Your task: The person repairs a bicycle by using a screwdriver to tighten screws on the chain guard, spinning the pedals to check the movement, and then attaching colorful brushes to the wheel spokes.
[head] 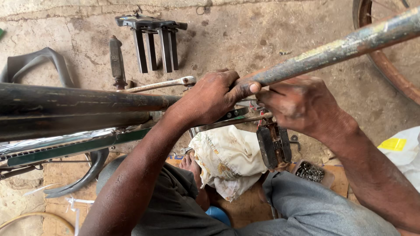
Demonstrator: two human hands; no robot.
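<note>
The left hand is closed over the junction where the dark frame tube meets the worn diagonal tube, whose long axis runs up and to the far right. The right hand sits just right of it, fingers curled shut at the crank area; what they pinch cannot be told. The pedal hangs just below the right hand, with a cloth bag near, a tray of small hardware to the right, and a wrench, handlebar grip and rack part lying far left on the floor.

The stained concrete floor bears a spanner, black rack, cardboard.
</note>
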